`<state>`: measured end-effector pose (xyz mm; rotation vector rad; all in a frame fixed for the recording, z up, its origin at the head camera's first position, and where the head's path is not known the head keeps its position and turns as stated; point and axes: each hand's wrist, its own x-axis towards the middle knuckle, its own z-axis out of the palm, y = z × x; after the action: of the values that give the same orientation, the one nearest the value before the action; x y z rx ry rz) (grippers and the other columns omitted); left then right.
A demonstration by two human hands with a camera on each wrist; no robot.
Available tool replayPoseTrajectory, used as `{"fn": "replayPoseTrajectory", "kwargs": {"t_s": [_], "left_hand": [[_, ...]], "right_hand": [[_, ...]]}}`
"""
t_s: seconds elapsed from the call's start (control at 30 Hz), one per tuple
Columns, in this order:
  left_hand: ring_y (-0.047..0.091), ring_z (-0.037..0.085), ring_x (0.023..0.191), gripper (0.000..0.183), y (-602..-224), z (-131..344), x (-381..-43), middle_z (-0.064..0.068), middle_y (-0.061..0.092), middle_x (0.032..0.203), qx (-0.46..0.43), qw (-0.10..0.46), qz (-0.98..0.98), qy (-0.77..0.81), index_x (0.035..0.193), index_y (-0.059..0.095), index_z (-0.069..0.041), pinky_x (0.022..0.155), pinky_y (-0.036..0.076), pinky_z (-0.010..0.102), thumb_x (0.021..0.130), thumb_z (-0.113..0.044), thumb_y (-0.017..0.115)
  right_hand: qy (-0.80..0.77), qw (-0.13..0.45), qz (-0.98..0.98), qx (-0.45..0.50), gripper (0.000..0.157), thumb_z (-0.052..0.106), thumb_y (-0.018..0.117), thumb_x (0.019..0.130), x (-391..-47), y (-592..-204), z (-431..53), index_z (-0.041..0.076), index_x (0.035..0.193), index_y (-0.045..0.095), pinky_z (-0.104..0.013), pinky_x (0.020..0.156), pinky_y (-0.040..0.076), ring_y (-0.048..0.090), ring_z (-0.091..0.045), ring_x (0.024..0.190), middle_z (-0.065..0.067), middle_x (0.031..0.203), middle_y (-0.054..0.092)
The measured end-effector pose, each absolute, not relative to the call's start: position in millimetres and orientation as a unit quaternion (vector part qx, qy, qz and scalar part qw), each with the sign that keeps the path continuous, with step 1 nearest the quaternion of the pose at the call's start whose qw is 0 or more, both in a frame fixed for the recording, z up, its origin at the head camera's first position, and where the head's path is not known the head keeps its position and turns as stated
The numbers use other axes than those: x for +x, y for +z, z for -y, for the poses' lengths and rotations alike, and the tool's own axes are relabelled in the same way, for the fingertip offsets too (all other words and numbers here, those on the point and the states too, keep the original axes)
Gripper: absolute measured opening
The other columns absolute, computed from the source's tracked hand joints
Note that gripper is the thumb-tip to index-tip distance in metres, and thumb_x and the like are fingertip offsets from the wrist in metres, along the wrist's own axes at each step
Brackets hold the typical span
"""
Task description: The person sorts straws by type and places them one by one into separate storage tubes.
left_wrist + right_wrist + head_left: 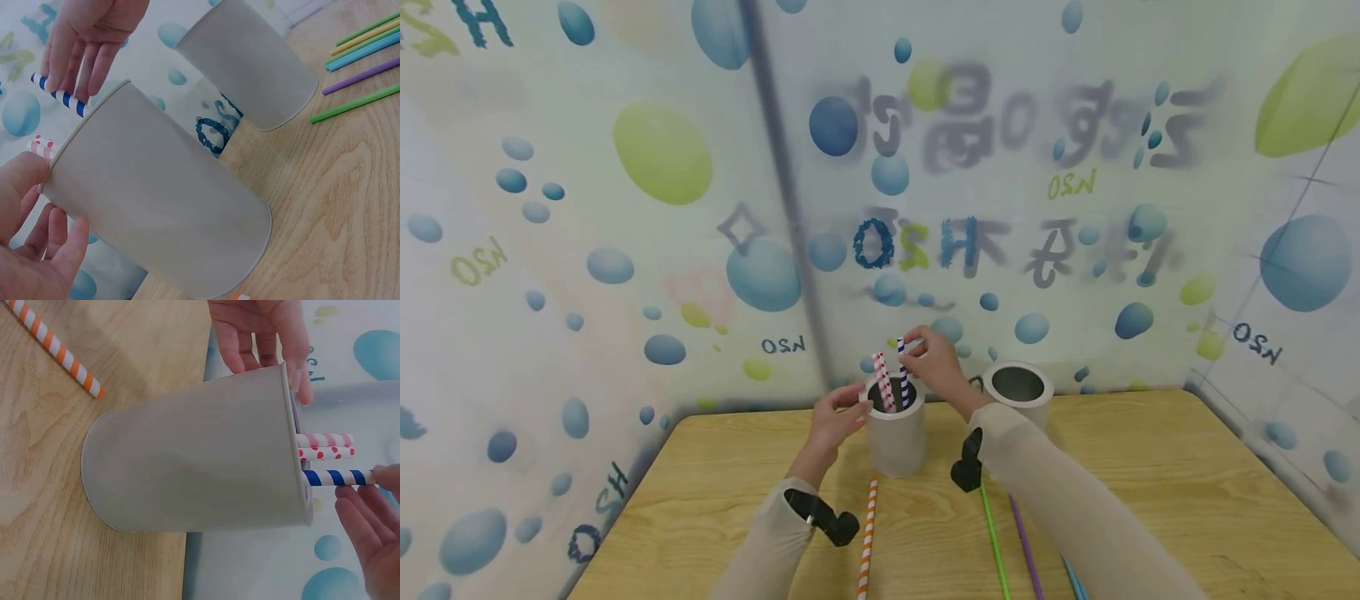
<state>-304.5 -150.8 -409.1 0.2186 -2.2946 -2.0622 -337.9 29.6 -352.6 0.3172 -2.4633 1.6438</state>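
My right hand pinches the upper end of a blue-and-white striped paper straw, whose lower part is inside a light grey cylindrical cup. Two other straws lean in the same cup: a pink-striped one and one with red dots. At the cup's left side, my left hand grips the rim between thumb and fingers. The cup's inner walls hide the lower ends of all the straws.
A second grey cup stands at the back right. An orange-striped straw lies in front of the first cup. Right of it lie green, purple, blue and yellow straws. A patterned curtain backs the wooden table.
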Motion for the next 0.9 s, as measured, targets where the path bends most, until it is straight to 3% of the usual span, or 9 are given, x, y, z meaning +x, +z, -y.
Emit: {"fn": "replayPoseTrajectory", "kwargs": {"t_s": [0.9], "left_hand": [[0.053, 0.024, 0.096, 0.034, -407.0, 151.4, -303.4, 0.013, 0.053, 0.106, 0.059, 0.024, 0.744, -0.665, 0.116, 0.061, -0.004, 0.080, 0.051, 0.037, 0.084, -0.009, 0.065]], "right_hand": [[0.504, 0.025, 0.860, 0.074, 0.018, 0.009, 0.067, 0.082, -348.8, -363.9, -15.2, 0.001, 0.097, 0.061, -0.027, 0.056, 0.051, 0.060, -0.018, 0.065, -0.010, 0.079, 0.064]]}}
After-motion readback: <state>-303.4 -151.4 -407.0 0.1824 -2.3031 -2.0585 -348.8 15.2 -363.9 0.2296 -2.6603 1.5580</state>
